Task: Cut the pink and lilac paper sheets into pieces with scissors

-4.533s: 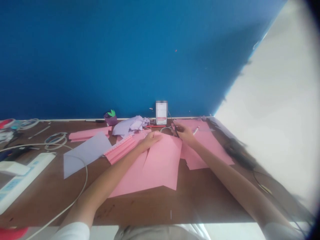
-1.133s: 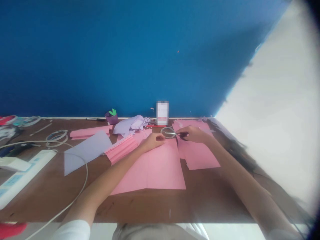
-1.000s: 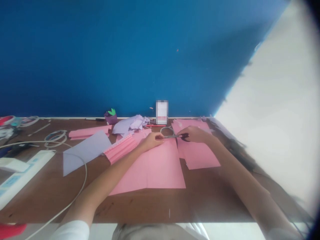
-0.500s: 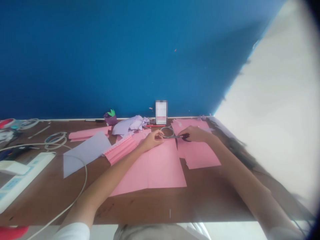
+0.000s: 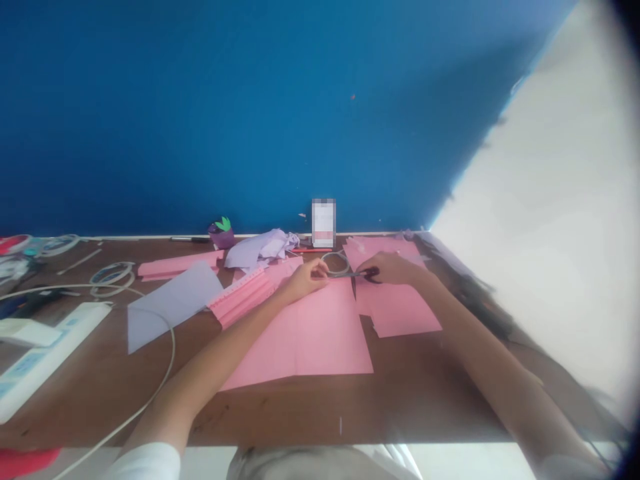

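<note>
My right hand (image 5: pixel 393 268) is closed round the dark handles of a pair of scissors (image 5: pixel 345 274), whose blades point left. Beside the blade tips, my left hand (image 5: pixel 306 279) has thumb and fingers curled into a pinch. Whatever it holds is too small to make out. Both hands are above the far edge of a large pink paper sheet (image 5: pixel 325 333) with a crease down it. Just beyond the blades lies a roll of tape (image 5: pixel 335 263). Other pink sheets (image 5: pixel 405 310) lie under and around my right hand.
Pleated pink paper (image 5: pixel 245 297), a lilac sheet (image 5: pixel 175 303) and crumpled lilac paper (image 5: pixel 260 249) lie left of my hands. A power strip (image 5: pixel 50 360) with a white cable (image 5: pixel 173 353) occupies the left side. A phone (image 5: pixel 324 223) leans on the blue wall behind a red pencil (image 5: pixel 313 250).
The view has shifted very slightly. Both hands and the scissors keep nearly the same place over the pink sheet.
</note>
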`<control>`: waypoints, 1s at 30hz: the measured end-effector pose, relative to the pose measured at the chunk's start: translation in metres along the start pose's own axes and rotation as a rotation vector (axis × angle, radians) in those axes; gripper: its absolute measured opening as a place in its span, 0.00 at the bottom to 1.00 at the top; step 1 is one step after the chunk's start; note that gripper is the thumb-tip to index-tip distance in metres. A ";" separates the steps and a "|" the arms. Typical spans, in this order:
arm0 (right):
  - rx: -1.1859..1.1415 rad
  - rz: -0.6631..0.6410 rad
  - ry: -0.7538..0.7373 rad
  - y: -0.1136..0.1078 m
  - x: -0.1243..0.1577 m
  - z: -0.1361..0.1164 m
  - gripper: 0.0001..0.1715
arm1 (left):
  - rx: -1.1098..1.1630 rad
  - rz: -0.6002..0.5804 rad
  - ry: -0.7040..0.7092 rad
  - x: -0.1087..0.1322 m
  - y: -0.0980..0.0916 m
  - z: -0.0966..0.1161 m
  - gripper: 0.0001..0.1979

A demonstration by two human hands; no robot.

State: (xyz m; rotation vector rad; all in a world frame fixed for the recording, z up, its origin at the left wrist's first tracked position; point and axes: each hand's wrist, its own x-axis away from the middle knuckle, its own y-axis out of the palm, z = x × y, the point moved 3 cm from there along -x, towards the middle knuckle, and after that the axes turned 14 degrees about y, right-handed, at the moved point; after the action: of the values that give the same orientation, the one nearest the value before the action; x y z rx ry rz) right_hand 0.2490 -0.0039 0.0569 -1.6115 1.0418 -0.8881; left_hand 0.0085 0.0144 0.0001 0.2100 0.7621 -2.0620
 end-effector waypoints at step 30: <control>0.085 0.045 -0.020 0.006 -0.001 0.004 0.23 | 0.020 0.008 0.028 -0.001 0.000 -0.004 0.13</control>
State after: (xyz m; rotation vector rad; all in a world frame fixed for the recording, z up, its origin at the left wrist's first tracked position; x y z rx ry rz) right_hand 0.2510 -0.0025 0.0498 -1.5175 1.0099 -0.8729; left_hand 0.0082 0.0173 -0.0031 0.2529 0.7562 -2.0633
